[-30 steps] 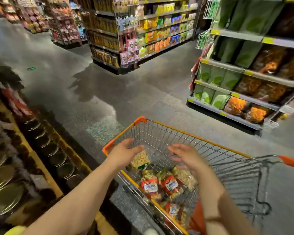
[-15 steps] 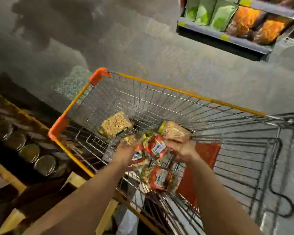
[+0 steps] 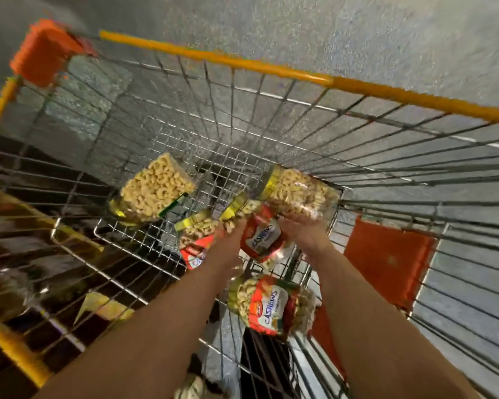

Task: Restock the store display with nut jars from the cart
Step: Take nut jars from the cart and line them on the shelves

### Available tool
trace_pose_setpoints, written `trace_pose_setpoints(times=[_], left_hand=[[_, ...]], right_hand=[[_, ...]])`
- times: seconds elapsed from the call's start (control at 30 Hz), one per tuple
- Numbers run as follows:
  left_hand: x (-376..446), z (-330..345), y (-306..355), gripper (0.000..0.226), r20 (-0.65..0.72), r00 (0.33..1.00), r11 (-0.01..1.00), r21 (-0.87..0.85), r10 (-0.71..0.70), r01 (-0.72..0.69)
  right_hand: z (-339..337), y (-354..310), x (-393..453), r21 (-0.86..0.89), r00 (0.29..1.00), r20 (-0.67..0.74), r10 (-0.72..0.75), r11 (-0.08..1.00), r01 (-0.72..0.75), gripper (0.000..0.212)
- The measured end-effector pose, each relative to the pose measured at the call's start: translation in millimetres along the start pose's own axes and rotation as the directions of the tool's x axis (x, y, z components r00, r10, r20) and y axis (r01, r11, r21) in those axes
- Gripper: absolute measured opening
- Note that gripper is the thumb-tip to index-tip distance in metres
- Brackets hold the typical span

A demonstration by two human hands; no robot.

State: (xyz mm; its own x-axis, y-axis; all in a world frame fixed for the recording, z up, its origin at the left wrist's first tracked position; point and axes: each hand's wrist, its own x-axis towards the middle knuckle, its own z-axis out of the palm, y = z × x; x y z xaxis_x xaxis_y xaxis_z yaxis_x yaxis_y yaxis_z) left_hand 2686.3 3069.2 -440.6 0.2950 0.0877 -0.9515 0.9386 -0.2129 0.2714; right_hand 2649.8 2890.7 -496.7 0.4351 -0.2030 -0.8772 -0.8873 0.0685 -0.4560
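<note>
Grey speckled flooring shows through the orange-rimmed wire cart (image 3: 213,57); our left hand (image 3: 229,237) and right hand (image 3: 306,226) flank the red-labelled clear cashew jar (image 3: 261,237) between them, its long axis pointing away, grip unclear.

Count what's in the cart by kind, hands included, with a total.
Cashew jars: 5 visible, at
Hands reaching in: 2, left hand, right hand
Total: 7
</note>
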Motion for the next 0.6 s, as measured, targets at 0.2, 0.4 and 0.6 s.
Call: trace_pose_setpoints(times=[0.2, 0.4, 0.6], left_hand=[[37.2, 11.8, -1.5, 0.087, 0.027, 0.997, 0.994, -0.077, -0.077, 0.079], [67.2, 15.6, -3.3, 0.07, 0.048, 0.994, 0.979, -0.178, -0.096, 0.103], [73.0, 16.8, -9.9, 0.111, 0.113, 0.988, 0.962, -0.24, -0.107, 0.132]], right_hand=[[24.6, -10.1, 8.6, 0.071, 0.999, 0.039, 0.01, 0.997, -0.012, 0.04], [33.8, 20.9, 39.2, 0.066, 0.995, 0.081, -0.055, 0.997, 0.05, 0.091], [32.2, -20.5, -4.9, 0.05, 0.989, 0.142, -0.051, 0.998, 0.044, 0.076]])
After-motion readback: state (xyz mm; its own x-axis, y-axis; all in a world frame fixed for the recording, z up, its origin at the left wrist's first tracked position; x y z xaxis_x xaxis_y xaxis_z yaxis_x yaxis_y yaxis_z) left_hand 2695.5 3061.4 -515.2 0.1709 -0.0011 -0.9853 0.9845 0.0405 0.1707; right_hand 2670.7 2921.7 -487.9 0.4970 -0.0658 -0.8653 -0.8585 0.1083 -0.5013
